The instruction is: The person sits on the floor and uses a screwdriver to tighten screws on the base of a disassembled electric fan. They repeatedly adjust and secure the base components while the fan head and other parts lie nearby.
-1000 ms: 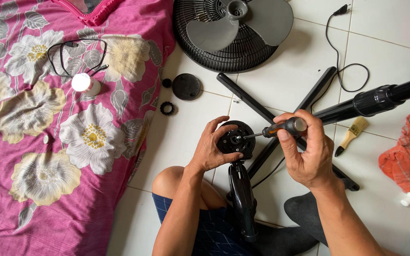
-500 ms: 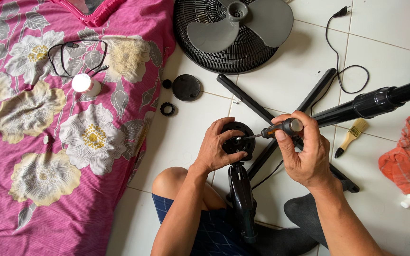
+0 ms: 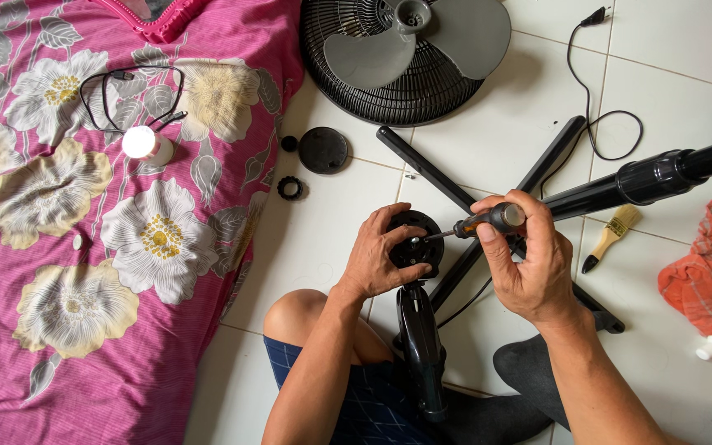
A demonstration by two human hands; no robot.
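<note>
The right hand [image 3: 529, 264] is closed around the handle of a screwdriver [image 3: 480, 223]. The screwdriver lies nearly level, its handle to the right and its thin shaft running left, tilted slightly downward toward the tip. The tip meets the face of the round black motor housing [image 3: 416, 243], close to its centre; the exact contact point is too small to tell.

The left hand [image 3: 381, 259] is wrapped around the left side of the motor housing, with the fingers curled over its upper rim and the thumb below. The housing therefore sits between the two hands, directly left of the right hand along the line of the screwdriver. It tops a black neck [image 3: 419, 346] that runs down between the person's knees.

On the tiled floor [image 3: 323, 239] beyond lie the black crossed stand legs [image 3: 430, 169], a fan grille with blades [image 3: 409, 58], a round black cap [image 3: 323, 150] and a small paintbrush [image 3: 610, 237].
</note>
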